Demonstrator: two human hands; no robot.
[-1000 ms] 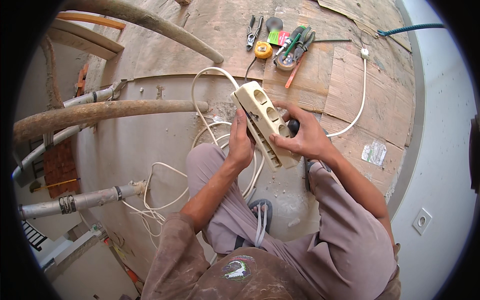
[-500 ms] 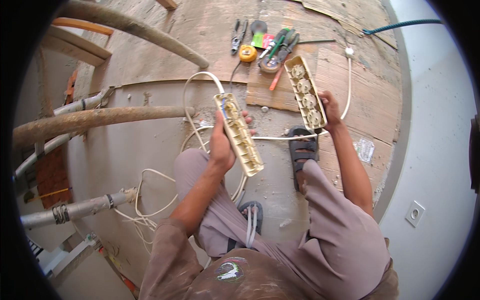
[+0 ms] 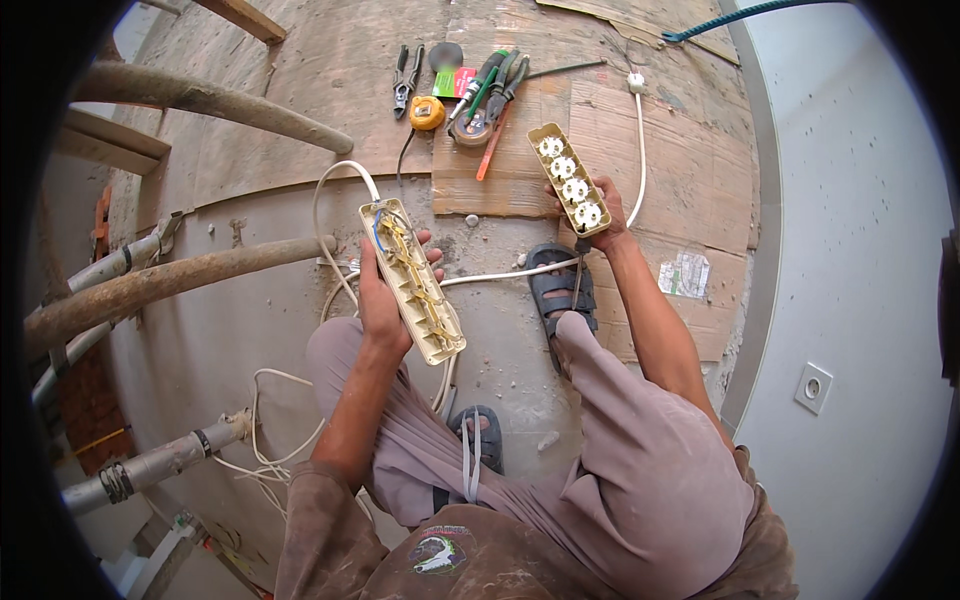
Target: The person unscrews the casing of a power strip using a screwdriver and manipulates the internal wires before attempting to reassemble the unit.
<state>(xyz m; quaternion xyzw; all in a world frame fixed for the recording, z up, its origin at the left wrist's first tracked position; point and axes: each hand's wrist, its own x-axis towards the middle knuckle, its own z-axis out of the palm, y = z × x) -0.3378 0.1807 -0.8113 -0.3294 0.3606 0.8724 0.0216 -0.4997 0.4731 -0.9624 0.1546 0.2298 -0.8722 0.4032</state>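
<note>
My left hand (image 3: 382, 312) is closed around the edge of one half of a cream power strip (image 3: 412, 285), its inside facing up. Brass-coloured contact strips run along that half, and a blue wire shows at its far end, where a white cable (image 3: 345, 166) enters. In my right hand (image 3: 612, 212) is the other half, a cover (image 3: 568, 178) with a row of several white round socket inserts. Its inner side faces me too. Just below the cover, a thin dark shaft (image 3: 579, 275) points down over my sandal; I cannot tell whether my right hand holds it.
Pliers (image 3: 406, 82), a yellow tape measure (image 3: 427, 112), screwdrivers (image 3: 485, 88) and a tape roll (image 3: 470, 128) lie on cardboard (image 3: 540, 185) ahead. Poles (image 3: 190, 265) reach in from the left. A white plug (image 3: 636, 84) lies beyond the cover. Right stands a wall with a socket (image 3: 814, 387).
The whole view has shifted, so both halves appear further left. The cover in my right hand has turned, showing its inserts more squarely. Both hands keep their hold.
</note>
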